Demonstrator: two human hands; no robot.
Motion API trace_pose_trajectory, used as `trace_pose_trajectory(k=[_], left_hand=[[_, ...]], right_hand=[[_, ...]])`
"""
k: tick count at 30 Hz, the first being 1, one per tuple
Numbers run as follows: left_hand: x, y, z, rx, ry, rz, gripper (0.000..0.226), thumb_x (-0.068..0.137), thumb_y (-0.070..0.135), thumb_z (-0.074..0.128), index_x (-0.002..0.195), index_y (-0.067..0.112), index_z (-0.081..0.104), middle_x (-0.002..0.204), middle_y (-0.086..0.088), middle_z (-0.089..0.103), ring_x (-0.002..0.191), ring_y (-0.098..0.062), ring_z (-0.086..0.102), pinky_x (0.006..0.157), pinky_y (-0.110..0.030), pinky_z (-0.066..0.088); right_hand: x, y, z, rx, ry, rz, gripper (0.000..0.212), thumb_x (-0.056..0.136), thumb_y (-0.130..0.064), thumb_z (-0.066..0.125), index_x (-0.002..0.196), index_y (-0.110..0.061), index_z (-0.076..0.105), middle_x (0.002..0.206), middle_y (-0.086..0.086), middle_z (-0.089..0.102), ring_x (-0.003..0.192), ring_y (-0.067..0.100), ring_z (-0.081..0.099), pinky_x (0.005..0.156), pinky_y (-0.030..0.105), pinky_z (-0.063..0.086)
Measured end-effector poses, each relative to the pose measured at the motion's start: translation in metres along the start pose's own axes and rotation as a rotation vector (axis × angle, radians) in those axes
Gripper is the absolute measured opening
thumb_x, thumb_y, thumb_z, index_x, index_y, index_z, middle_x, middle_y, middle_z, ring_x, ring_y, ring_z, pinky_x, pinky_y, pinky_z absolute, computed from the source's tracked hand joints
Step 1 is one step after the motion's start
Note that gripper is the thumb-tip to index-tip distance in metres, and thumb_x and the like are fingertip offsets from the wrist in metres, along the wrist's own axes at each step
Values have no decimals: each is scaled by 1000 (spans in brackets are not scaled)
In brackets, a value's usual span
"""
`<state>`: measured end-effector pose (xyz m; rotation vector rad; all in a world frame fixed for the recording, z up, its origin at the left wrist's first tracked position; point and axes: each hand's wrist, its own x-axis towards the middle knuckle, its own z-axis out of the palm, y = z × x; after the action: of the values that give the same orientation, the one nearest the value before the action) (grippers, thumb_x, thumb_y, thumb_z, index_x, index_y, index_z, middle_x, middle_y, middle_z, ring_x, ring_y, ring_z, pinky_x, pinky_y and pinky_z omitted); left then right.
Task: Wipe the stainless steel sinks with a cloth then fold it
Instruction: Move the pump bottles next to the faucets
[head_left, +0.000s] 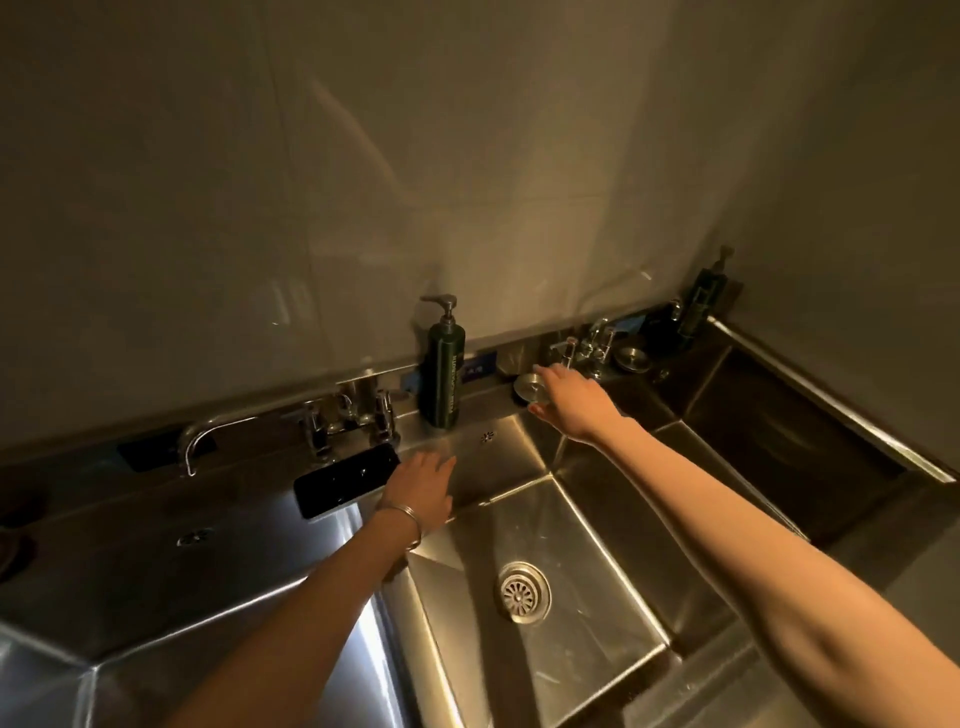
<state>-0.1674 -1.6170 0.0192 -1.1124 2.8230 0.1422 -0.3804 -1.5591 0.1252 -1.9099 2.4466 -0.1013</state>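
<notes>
As both my arms stretch over the middle sink (571, 545), my left grip (423, 486) lies wide, its fingers straight against the sink's back wall, just beside a black phone (347, 480) on the ledge. My right grip (571, 400) is at the back ledge, holding a round metal dish (529, 387) between thumb and fingers. A dark pump bottle (441, 374) stands upright between the two grips. The left sink (156, 597) and right sink (779, 431) flank the middle one, whose drain strainer (523, 592) sits in its floor.
</notes>
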Motion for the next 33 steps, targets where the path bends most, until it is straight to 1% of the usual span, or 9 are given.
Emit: trace_pose_trajectory(k=[5, 10, 15, 17, 21, 25, 29, 31, 33], left_hand=[[23, 4, 22, -62, -34, -77, 58, 92, 27, 46, 146, 16, 25, 145, -9, 33, 133, -25, 29, 107, -33, 28], [28, -4, 32, -78, -42, -141, 59, 93, 22, 43, 147, 16, 20, 152, -6, 23, 138, -22, 20, 110, -33, 23], [22, -13, 35, -107, -37, -193, 58, 95, 20, 42, 148, 18, 18, 153, -4, 20, 140, -23, 16, 111, -32, 20], [19, -16, 35, -113, -36, -207, 59, 94, 17, 44, 147, 17, 20, 152, -5, 22, 139, -23, 18, 111, -33, 22], [16, -20, 35, -112, -47, -241, 60, 92, 15, 47, 146, 15, 21, 149, -7, 28, 136, -24, 24, 108, -32, 28], [16, -17, 32, -172, -9, -266, 65, 92, 27, 50, 147, 13, 17, 145, -7, 33, 129, -24, 33, 103, -33, 35], [8, -8, 22, -398, 74, -317, 91, 81, 48, 63, 148, 14, 11, 147, -7, 32, 130, -27, 35, 102, -38, 39], [-2, -6, 17, -557, 129, -343, 98, 70, 53, 71, 145, 16, 18, 144, -7, 37, 129, -27, 40, 99, -41, 42], [-20, -3, 12, -701, 173, -354, 93, 63, 53, 76, 136, 17, 31, 132, -7, 48, 120, -28, 49, 93, -43, 47]], right_hand=[[95, -2, 23, 69, -76, -91, 57, 90, -36, 58, 138, -15, 38, 137, 11, 48, 122, 28, 49, 99, 45, 44], [156, -21, 32, 213, -98, -186, 80, 84, -35, 68, 147, -14, 24, 147, 12, 38, 131, 29, 41, 105, 45, 39], [184, -35, 38, 403, -168, -266, 68, 76, -24, 75, 133, -10, 42, 128, 14, 53, 115, 29, 53, 95, 36, 44], [184, -38, 40, 420, -161, -260, 62, 76, -23, 75, 129, -9, 46, 125, 13, 55, 112, 28, 55, 90, 33, 44], [166, -38, 33, 354, -111, -256, 58, 73, -32, 77, 121, -12, 51, 118, 10, 58, 104, 25, 57, 78, 28, 41], [126, -44, 16, 238, -16, -285, 60, 74, -44, 74, 121, -15, 50, 117, 5, 57, 101, 20, 56, 79, 29, 45], [80, -60, -9, 288, 93, -230, 64, 68, -61, 69, 115, -21, 50, 111, -3, 61, 95, 15, 59, 81, 35, 52], [51, -72, -25, 299, 124, -211, 64, 68, -65, 66, 113, -21, 51, 108, -5, 62, 92, 13, 60, 81, 36, 53], [20, -88, -38, 303, 136, -200, 60, 72, -63, 66, 112, -21, 51, 105, -6, 63, 89, 11, 58, 80, 33, 52]])
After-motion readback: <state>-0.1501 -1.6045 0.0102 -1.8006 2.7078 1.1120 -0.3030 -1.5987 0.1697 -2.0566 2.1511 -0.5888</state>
